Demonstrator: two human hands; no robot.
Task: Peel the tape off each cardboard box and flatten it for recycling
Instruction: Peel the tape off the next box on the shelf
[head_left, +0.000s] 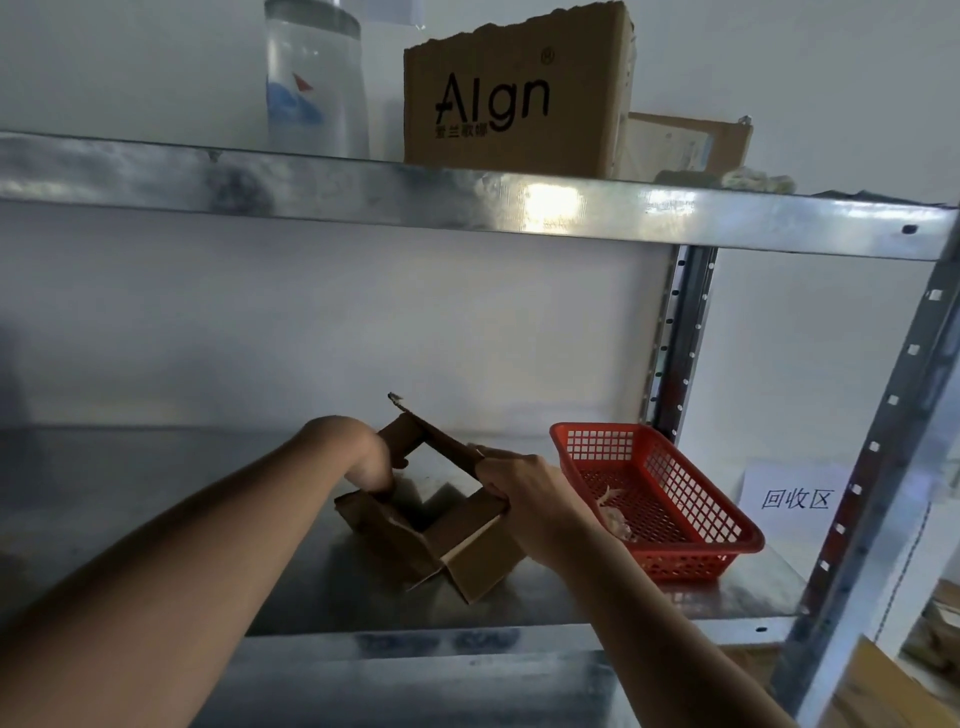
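While the left hand (370, 467) reached inside the small brown cardboard box (434, 519), grip unclear, the right hand (511, 480) pinched its wall, probably to collapse it.

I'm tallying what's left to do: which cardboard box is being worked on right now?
The small open box on the lower shelf, held by both the left hand and right hand. The printed box sits untouched on the upper shelf.
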